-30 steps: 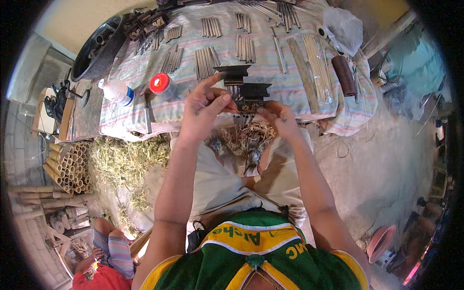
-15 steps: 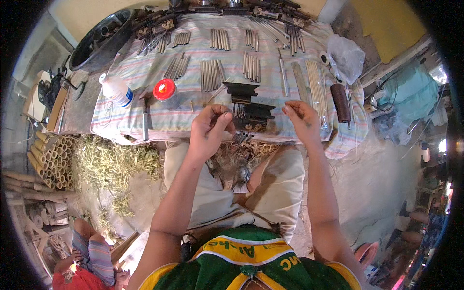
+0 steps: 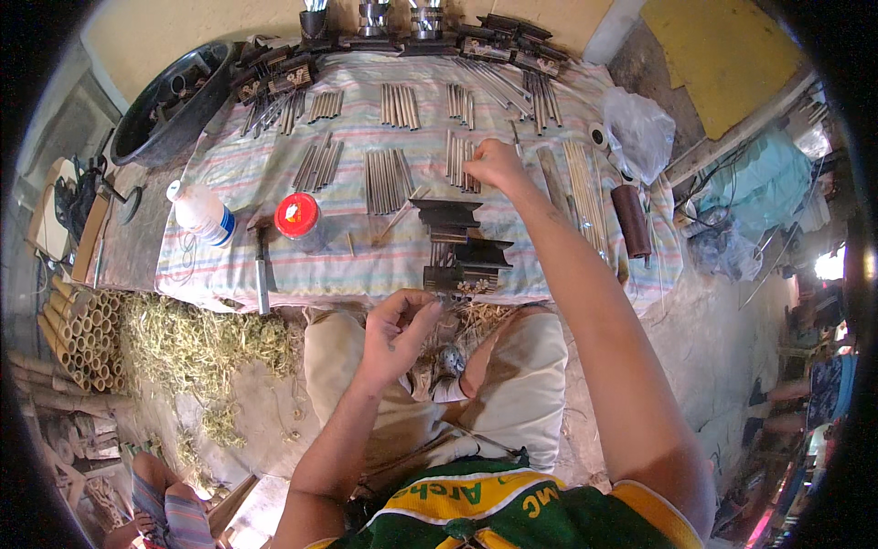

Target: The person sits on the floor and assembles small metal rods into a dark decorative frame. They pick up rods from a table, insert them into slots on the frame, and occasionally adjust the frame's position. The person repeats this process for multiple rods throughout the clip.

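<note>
My right hand reaches over the cloth-covered table, its fingers closed at a row of thin grey-brown tubes; the fingertips are partly hidden. My left hand is low by the table's near edge, fingers curled and thumb drawn in; whatever it may hold is hidden. Just beyond it stands a dark piece with black trough-like parts and a pale carved ornament. Left of it, more thin tubes lie side by side, with a thin pale stick slanting nearby.
A red-lidded jar, a white bottle and a hammer stand or lie at left. Right are pale sticks, a brown cylinder and a plastic bag. A black basin and more dark pieces lie farther back.
My right hand has moved forward and left from beside the dark piece to the tubes. My left hand stays near the table's front edge. The view has shifted, so the table appears lower.
</note>
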`<state>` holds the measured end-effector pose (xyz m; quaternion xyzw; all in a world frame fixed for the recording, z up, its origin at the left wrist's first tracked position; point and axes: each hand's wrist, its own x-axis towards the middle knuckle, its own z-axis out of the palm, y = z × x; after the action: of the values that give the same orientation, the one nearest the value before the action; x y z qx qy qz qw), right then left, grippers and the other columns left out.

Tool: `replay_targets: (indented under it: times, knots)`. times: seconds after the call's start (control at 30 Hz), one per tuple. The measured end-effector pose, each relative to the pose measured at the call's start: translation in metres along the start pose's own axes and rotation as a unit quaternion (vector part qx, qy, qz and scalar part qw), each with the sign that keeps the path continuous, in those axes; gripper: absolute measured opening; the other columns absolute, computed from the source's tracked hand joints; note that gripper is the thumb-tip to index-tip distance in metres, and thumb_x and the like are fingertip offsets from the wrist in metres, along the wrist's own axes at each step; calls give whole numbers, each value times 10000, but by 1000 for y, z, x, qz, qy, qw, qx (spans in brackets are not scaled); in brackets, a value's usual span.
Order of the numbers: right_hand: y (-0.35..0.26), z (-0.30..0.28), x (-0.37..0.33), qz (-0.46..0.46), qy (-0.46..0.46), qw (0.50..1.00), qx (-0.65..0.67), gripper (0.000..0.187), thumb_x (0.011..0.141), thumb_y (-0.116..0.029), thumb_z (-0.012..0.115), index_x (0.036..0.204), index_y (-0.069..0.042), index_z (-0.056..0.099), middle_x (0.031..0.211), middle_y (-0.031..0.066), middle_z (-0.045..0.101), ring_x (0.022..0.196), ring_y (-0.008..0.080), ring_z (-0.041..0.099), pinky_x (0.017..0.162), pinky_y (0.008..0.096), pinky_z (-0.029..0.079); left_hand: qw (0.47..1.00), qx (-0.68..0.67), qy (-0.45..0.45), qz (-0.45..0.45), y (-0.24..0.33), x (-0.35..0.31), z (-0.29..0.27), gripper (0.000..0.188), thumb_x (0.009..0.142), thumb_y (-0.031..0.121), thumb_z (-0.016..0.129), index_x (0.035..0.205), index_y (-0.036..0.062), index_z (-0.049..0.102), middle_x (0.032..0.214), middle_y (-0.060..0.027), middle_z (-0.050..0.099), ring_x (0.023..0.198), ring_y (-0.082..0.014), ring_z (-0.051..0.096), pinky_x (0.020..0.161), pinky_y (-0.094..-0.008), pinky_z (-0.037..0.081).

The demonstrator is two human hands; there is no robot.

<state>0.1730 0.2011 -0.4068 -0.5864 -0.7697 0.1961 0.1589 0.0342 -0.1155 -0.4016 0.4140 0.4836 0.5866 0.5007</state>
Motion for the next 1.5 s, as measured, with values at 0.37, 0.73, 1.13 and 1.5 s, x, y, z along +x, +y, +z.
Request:
replay_targets:
  times: [0.37, 0.73, 1.13, 1.5]
  knots:
    - [9, -4, 4, 107, -79, 985, 113, 384, 716, -294, 779, 913, -3, 625, 814, 127, 676, 692, 204, 677, 572, 370, 533, 999, -15, -10, -28, -6, 1, 3, 116, 918, 94, 624, 953, -16, 620, 752, 7, 614, 670, -42, 538, 605, -200, 438]
    - [9, -10, 12, 151, -81, 975, 143, 266, 716, -214, 715, 810, 34, 692, 744, 138, 700, 666, 195, 690, 543, 406, 554, 999, -40, 0, -18, -15, 2, 6, 116, 900, 67, 647, 952, -31, 614, 797, -35, 616, 671, -79, 557, 597, -238, 478]
    - [12, -9, -1, 5, 13, 998, -54, 397, 702, -312, 679, 813, 67, 645, 716, 161, 671, 678, 217, 661, 668, 373, 523, 1000, 8, -2, -7, -11, -3, 16, 135, 909, 112, 646, 955, -13, 622, 744, 5, 607, 639, -43, 529, 578, -203, 435]
    - [35, -80, -152, 120, -29, 732, 670, 279, 868, -111, 559, 1133, -31, 595, 808, 83, 657, 638, 160, 607, 570, 297, 490, 1000, 13, 17, -9, 3, -4, 32, 131, 911, 108, 630, 943, -20, 624, 702, 7, 606, 588, -38, 511, 519, -204, 405]
